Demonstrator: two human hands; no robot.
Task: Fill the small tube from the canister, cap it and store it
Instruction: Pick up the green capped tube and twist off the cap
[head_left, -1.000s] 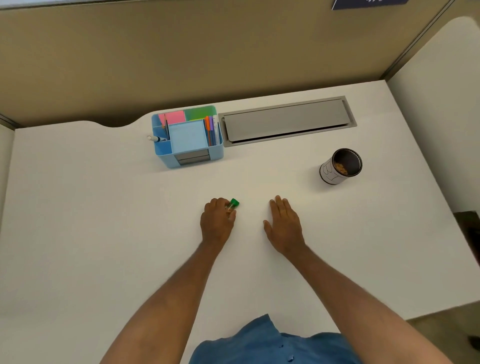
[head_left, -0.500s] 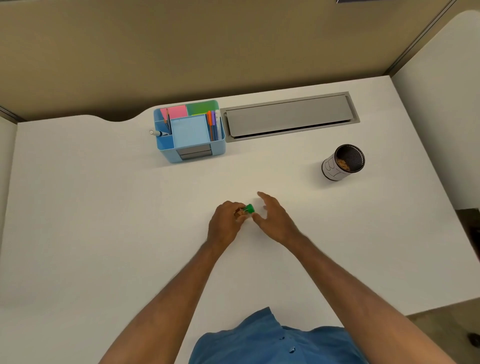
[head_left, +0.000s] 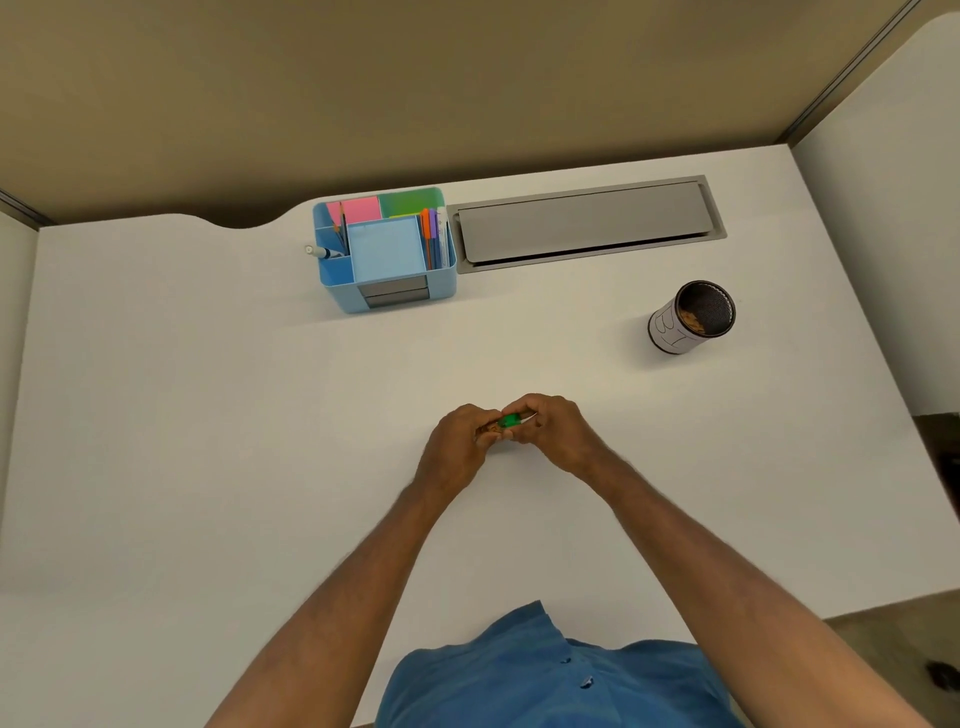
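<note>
A small tube (head_left: 493, 427) with a green cap (head_left: 509, 420) is held between both hands just above the middle of the white desk (head_left: 208, 415). My left hand (head_left: 460, 447) grips the tube's body, which is mostly hidden by the fingers. My right hand (head_left: 558, 431) has its fingertips closed on the green cap. The canister (head_left: 691, 318), a dark mesh cylinder with a white label, stands open at the right with brown bits inside, well apart from both hands.
A blue desk organiser (head_left: 387, 249) with sticky notes, pens and small drawers stands at the back centre. A grey cable-tray lid (head_left: 584, 223) is set into the desk beside it. Partition walls enclose the back and right.
My right hand has left the desk surface, moved left and closed its fingers on the green cap. My left hand has lifted the tube slightly and shifted right to meet it.
</note>
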